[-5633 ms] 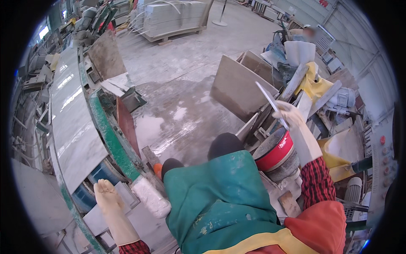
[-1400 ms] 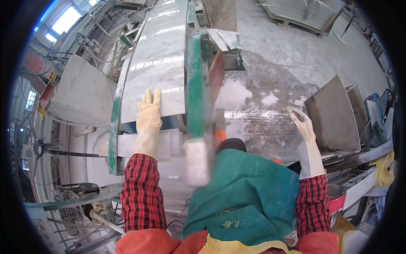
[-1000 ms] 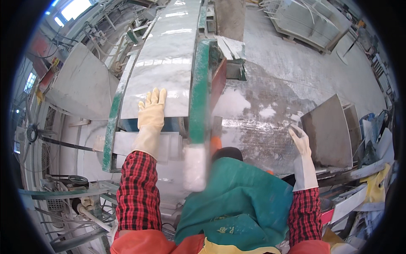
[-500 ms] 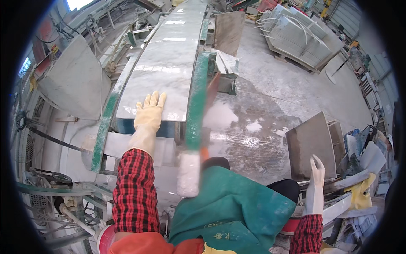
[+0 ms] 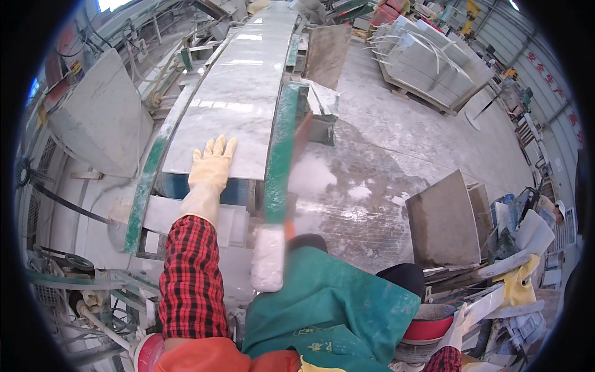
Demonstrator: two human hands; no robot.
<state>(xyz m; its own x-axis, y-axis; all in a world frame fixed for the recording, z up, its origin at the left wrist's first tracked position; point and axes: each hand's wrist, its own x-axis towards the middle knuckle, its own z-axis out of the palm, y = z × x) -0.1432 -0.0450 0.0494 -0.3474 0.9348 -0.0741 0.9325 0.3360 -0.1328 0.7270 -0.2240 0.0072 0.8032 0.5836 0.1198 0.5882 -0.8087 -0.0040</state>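
My left hand (image 5: 211,166), in a cream rubber glove, lies flat with fingers spread on the near end of a long, glossy white-grey marble slab (image 5: 238,102). The slab rests on a bench with green side rails (image 5: 282,152). My right hand (image 5: 457,325), also in a pale glove, is low at the right, beside a red-rimmed bucket (image 5: 427,330) and a white strip of stone (image 5: 484,306). Its fingers are small and partly merge with the pale scraps behind, so their grip is unclear. A green apron (image 5: 334,304) covers my lap.
A white wrapped block (image 5: 268,260) sits at the near end of the right rail. Brown-backed slabs (image 5: 443,217) lean at the right, above a pile of scraps with a yellow cloth (image 5: 519,282). Stacked slabs (image 5: 427,59) stand on a pallet at the far right. Another slab (image 5: 99,118) leans at left.
My right hand has dropped from in front of the leaning brown slab to beside the bucket. My left hand stays on the marble. The whole view has shifted slightly.
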